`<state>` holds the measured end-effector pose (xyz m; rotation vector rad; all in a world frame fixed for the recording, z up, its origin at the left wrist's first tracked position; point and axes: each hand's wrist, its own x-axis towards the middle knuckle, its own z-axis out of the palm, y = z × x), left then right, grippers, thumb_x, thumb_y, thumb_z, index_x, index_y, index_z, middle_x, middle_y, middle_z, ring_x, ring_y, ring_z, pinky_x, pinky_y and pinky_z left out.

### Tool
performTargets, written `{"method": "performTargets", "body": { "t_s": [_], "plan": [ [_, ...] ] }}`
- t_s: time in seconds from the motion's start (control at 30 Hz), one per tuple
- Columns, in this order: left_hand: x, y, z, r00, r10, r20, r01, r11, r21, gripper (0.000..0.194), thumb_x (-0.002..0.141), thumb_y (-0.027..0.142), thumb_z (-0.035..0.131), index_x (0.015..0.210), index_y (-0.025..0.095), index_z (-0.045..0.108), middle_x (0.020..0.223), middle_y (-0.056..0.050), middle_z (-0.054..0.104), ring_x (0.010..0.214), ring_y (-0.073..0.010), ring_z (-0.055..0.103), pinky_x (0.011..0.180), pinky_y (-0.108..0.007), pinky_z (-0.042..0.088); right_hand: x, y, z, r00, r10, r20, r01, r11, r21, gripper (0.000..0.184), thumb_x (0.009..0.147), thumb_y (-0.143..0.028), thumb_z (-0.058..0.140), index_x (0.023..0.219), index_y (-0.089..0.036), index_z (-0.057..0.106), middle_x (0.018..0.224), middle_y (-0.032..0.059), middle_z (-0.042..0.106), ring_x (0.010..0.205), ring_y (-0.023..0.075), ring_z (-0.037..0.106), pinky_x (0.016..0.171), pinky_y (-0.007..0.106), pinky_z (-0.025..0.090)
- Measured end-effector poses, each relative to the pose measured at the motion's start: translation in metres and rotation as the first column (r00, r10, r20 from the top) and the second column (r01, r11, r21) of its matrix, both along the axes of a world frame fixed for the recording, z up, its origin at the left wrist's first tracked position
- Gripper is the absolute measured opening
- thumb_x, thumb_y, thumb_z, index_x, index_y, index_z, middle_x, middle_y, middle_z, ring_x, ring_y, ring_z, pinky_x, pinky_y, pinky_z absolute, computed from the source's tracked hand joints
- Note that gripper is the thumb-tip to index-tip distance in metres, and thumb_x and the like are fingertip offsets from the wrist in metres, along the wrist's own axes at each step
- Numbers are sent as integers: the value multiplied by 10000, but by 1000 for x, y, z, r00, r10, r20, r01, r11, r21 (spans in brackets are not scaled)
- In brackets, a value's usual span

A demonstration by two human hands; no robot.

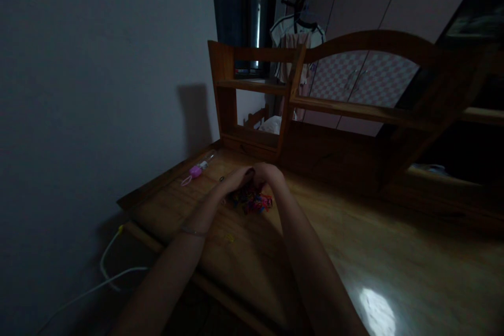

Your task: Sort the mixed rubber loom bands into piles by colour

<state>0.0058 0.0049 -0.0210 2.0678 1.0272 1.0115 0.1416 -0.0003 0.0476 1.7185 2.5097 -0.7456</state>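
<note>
A small heap of colourful bands [254, 202], red, pink, blue and orange, lies on the wooden desk; they look like hair ties or rubber bands. My left hand [237, 178] curves in over the heap's far left side. From the other side my right hand [266, 172] bends inward, so that the two hands nearly meet above the far part of the heap. Shadow and the hands' own backs hide the fingers, and whether they grip any bands does not show. A few yellow bands [230, 238] lie apart, nearer to me.
A clear tube with a pink end and loop [196, 170] lies by the wall on the left. Behind the hands rises a wooden shelf unit [291, 102]. A white cable [103, 262] hangs past the desk's left edge. The room is dim.
</note>
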Motion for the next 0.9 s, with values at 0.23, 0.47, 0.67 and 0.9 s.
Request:
{"method": "performTargets", "body": {
  "t_s": [0.23,0.47,0.67,0.9],
  "plan": [
    [2,3,12,984,163,77,-167,984,57,252,813,342,518,655,173,618,624,5,602,616,-161,530,556,-229,383,17,11,12,987,-23,-160,8,996,-90,201,674,-60,673,843,-147,739,850,62,759,716,181,724,611,197,562],
    [-4,-3,25,958,233,165,-248,965,79,197,774,232,457,666,197,618,686,-2,611,709,-176,549,672,-256,404,22,7,16,963,21,-269,-63,987,-146,231,748,-113,651,965,-149,724,900,39,751,783,138,710,647,154,554],
    [-8,-12,29,922,289,258,-304,952,18,270,770,317,476,572,197,616,616,-38,612,646,-192,557,631,-279,417,11,1,17,970,122,-209,-163,968,-192,394,655,-214,787,1038,-189,698,979,31,740,801,149,708,678,194,566],
    [-10,-12,27,830,335,445,-325,940,-101,513,850,466,368,464,189,560,434,-43,532,407,-135,493,445,-249,351,-16,-5,5,980,194,-34,-196,978,-74,764,404,-420,907,1107,-228,676,1173,45,685,1055,254,650,869,263,524]
  ]
}}
